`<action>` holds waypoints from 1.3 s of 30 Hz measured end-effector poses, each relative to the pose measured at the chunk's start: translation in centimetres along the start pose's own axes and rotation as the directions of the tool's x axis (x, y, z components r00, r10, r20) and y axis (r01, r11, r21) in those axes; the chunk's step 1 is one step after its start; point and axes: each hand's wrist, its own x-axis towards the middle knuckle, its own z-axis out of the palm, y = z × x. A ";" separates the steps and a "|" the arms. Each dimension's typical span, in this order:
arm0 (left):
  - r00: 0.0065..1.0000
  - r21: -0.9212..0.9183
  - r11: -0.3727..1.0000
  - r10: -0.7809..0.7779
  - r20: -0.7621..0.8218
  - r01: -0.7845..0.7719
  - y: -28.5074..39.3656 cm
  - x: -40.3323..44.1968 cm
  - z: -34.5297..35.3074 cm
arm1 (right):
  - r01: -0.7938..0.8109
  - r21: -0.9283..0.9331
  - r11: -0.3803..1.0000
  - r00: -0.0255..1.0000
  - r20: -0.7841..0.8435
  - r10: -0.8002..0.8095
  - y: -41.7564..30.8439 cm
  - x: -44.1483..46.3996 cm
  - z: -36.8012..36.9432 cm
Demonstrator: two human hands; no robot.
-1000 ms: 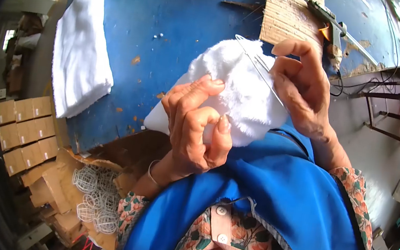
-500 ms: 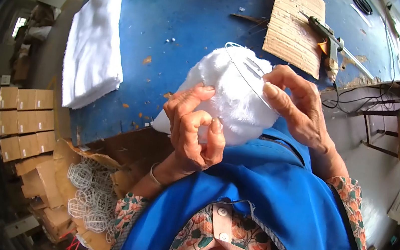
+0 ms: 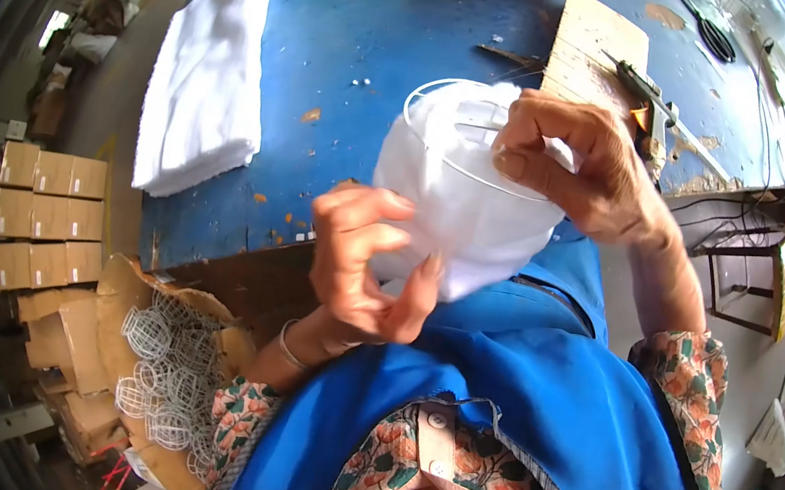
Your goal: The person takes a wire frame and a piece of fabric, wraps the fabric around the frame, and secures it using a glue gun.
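White fluffy cloth (image 3: 465, 220) hangs around a white wire frame (image 3: 418, 129), whose round rim shows at the top, above my lap. My right hand (image 3: 581, 166) is closed on the far right part of the rim, thumb and fingers pinched together. My left hand (image 3: 361, 261) is at the near left side of the cloth, its fingers bent and apart with nothing visible between them. Whether its fingertips touch the cloth I cannot tell.
A stack of folded white cloth (image 3: 206, 82) lies on the blue table (image 3: 343, 20). Cardboard (image 3: 597, 49) and a glue gun (image 3: 654, 101) are at the right. Several wire frames (image 3: 168, 364) fill a carton at lower left. A stool (image 3: 765, 279) stands right.
The frame's rim has come up and the cloth now hangs down around it, where it was bunched over it. My right hand has moved up slightly; my left thumb and fingers have spread.
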 end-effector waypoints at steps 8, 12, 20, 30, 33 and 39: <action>0.968 -0.121 0.986 -0.082 0.236 0.113 -1.5 7.7 -1.8 | 0.213 0.134 0.968 0.847 0.468 -0.251 1.2 4.7 -1.3; 0.800 -0.256 0.809 -0.375 0.468 0.529 -1.6 7.0 -1.2 | 0.237 0.217 0.947 0.846 0.432 -0.311 2.2 4.7 -0.6; 0.742 -0.061 0.927 -0.255 0.621 0.370 -1.2 7.5 -2.2 | 0.316 0.245 0.916 0.872 0.307 -0.383 1.8 3.5 0.2; 0.760 -0.033 0.930 -0.278 0.588 0.366 -0.2 7.3 -1.6 | 0.383 0.210 0.900 0.883 0.203 -0.423 1.5 2.7 -0.1; 0.785 -0.035 0.932 -0.283 0.552 0.360 -0.3 7.1 -1.3 | 0.311 0.257 0.915 0.912 0.191 -0.363 2.0 3.0 0.4; 0.778 -0.038 0.939 -0.259 0.573 0.341 -0.3 7.1 -1.2 | 0.307 0.262 0.915 0.899 0.235 -0.369 2.1 3.1 0.0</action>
